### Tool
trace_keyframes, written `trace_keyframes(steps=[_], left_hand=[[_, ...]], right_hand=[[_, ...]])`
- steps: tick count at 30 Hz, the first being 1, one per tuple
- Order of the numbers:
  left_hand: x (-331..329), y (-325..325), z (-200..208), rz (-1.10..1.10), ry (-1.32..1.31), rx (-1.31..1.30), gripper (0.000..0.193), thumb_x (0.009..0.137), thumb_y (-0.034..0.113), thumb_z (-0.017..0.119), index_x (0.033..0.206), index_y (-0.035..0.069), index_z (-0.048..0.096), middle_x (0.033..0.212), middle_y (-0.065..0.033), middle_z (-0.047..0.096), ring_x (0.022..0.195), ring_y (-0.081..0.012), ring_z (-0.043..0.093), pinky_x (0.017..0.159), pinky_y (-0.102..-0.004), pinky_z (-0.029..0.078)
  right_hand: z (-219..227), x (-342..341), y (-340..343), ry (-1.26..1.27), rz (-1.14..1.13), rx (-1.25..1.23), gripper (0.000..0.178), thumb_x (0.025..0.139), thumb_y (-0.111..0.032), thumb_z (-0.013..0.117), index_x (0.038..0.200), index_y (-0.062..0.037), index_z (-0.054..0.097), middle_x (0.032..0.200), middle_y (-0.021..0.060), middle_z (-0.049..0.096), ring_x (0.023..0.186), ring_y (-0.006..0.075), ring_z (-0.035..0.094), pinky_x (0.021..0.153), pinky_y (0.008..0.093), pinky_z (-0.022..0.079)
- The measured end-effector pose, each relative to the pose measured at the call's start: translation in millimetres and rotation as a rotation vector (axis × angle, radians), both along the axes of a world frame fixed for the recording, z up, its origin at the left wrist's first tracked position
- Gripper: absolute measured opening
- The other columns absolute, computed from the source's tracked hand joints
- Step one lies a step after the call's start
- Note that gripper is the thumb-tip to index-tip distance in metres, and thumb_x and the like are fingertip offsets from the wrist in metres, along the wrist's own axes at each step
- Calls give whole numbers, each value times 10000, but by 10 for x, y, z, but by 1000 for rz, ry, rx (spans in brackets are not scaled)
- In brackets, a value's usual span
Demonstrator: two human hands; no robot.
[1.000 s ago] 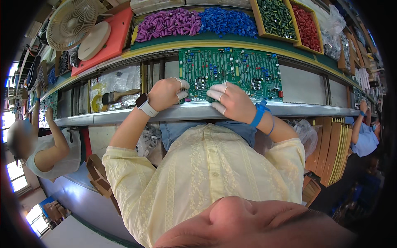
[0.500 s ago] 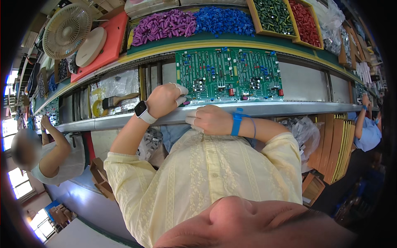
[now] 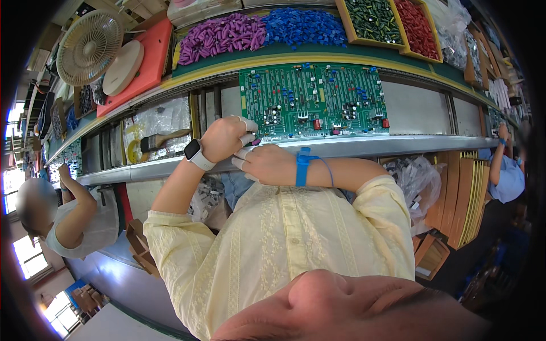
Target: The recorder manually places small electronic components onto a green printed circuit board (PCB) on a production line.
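My left hand [image 3: 227,138], with a watch at the wrist and white finger covers, is at the lower left corner of the green circuit board [image 3: 310,105]. Its fingers are curled in, and a small purple component [image 3: 256,141] shows at their tips, against the board's near edge. Close beside it, over the metal rail [image 3: 335,146], is my right hand [image 3: 270,163], wearing a blue wrist strap. Its covered fingers point left toward the left hand, somewhat apart, with nothing visible in them; the thumb is hidden. Many small parts stand on the board.
Beyond the board lie heaps of purple components [image 3: 222,40] and blue components [image 3: 304,28], with a box of green parts [image 3: 372,20] and a box of red parts [image 3: 418,31]. A brush [image 3: 165,139] and a fan [image 3: 90,47] are at left. Co-workers sit on both sides.
My right hand has moved left along the rail to my left hand, and its fingers have stretched out. My left hand stays at the board's corner.
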State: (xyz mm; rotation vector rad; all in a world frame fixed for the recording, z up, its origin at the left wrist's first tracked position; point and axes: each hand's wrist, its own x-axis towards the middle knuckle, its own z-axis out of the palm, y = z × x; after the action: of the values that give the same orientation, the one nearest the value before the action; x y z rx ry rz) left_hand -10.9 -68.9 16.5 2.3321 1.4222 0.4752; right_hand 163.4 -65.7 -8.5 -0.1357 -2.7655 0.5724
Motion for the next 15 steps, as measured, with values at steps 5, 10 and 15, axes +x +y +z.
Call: trace_keyframes(steps=[5,10,15], left_hand=[[-29,17,72,2,19,-98,199,727,96,645,922,59,626,836,-122,619,720,-287,601,660,-349,482],[-176,72,185,219,-349,-157,318,790,122,622,1104,80,598,894,-161,628,789,-253,625,701,-314,492],[-465,163,-25,273,-406,-209,302,806,66,600,1100,3,580,962,-119,645,862,-168,630,742,-267,489]], right_hand=[[96,-128,-69,-128,-127,-35,416,715,-242,634,1047,-7,549,837,105,604,733,222,623,590,333,494],[125,-176,-117,-210,-260,-60,450,707,-262,659,1052,3,546,800,108,602,700,239,626,578,344,494],[93,-117,-102,-264,-310,-82,446,736,-282,636,1057,12,541,830,131,601,720,258,625,598,362,496]])
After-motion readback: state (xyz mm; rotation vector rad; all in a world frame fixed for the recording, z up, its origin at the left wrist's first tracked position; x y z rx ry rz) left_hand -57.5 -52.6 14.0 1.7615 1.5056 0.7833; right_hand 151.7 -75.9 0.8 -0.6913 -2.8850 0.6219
